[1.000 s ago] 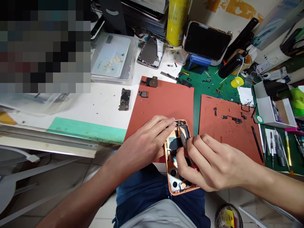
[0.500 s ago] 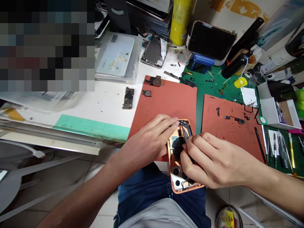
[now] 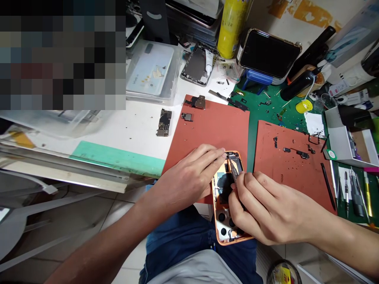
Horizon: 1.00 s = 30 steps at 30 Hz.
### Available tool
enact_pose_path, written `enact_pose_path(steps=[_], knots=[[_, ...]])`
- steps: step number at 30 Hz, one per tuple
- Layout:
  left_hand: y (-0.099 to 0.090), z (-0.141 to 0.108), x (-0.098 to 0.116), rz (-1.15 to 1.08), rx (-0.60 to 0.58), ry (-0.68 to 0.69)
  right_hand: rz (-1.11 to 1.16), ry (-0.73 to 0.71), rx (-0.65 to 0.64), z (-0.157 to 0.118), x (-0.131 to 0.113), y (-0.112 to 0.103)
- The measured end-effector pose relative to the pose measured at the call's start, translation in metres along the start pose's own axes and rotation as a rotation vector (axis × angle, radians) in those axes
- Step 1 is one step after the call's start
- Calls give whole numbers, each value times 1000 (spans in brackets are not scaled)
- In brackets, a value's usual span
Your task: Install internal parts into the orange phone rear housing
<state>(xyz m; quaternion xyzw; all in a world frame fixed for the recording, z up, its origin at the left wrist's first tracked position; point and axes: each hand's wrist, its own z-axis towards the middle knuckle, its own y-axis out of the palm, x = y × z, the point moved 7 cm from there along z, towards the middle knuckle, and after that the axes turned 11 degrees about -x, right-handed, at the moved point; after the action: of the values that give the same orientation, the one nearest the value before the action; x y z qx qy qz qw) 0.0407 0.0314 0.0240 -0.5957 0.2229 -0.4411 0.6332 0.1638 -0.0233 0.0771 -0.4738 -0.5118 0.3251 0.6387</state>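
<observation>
An orange phone frame [image 3: 219,236] with bare inner parts extends over the table's front edge above my lap. My left hand [image 3: 197,171] grips its upper left side, fingertips at the top corner. Pinched in my right hand [image 3: 263,205] is a thin metal tool [image 3: 233,169], its tip pointing at the frame's top end; whether it touches a part there is too small to tell. Under the frame's upper part lies a red mat [image 3: 216,126], bearing a camera module [image 3: 199,102] and a smaller part [image 3: 186,116]. A dark circuit board [image 3: 164,123] sits on the white tabletop.
Right of my hands, a second red mat [image 3: 296,177] holds small parts and a black stick [image 3: 327,185]. Tools [image 3: 346,193] lie farther right beside a white box [image 3: 349,142]. Behind stand a phone [image 3: 269,53] on a blue stand [image 3: 257,79] and a yellow can [image 3: 232,29].
The whole view has shifted slightly, so the scene sits a little farther right. Both hands keep their holds on the phone frame and the tool.
</observation>
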Motion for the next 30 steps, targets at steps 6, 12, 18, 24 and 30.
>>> enact_pose_path(steps=[6, 12, 18, 24, 30], knots=[[1, 2, 1, -4, -36, 1, -25, -9, -18, 2, 0, 0], [1, 1, -1, -34, -10, -3, -15, -44, -27, 4, -2, 1], [1, 1, -1, -18, -13, 1, -44, -29, -7, 3, -1, -1], [2, 2, 0, 7, -23, 2, -24, -27, 10, 0, 1, -1], [1, 2, 0, 14, -3, 4, -41, -18, 20, 0, 0, 2]])
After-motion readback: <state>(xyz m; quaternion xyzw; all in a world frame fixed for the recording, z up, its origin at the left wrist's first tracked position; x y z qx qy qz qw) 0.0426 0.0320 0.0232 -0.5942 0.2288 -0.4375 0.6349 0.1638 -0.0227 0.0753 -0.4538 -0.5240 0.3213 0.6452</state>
